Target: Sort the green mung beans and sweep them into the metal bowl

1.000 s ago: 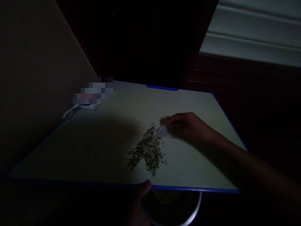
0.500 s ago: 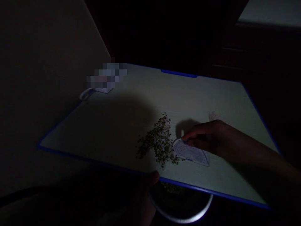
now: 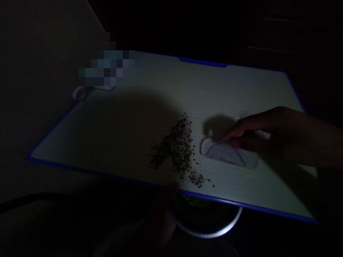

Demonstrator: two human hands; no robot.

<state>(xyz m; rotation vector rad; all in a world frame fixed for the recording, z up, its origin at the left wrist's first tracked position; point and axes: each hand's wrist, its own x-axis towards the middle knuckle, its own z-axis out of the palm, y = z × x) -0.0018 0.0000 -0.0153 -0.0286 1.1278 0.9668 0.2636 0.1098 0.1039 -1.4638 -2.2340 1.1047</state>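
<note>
I work on a pale, faintly grained worktop (image 3: 150, 85) bordered by a blue edge band (image 3: 202, 62), with a shallow notch along the far side. My right hand (image 3: 257, 134) lies toward the right of it, its fingers (image 3: 233, 134) curled down onto a clear half-round protractor (image 3: 229, 153) with purple markings. I can't tell whether they grip it or only press on it. Just left of the protractor, and nearly touching its curved edge, sits a long scatter of green-brown grains (image 3: 174, 150). My left hand (image 3: 160, 217) is down in the dark at the near edge, with its thumb (image 3: 173, 189) over the blue band. The light is too poor to tell how that hand is closed. Below that edge sits a metal-rimmed bowl (image 3: 206, 223) with greenish grains (image 3: 195, 200) inside. A pale wall (image 3: 40, 71) runs along the left side. In the far left corner are a pixelated object (image 3: 107, 67) and a white loop (image 3: 79, 92). Shadow covers much of the worktop's left half, and the room beyond is dark.
</note>
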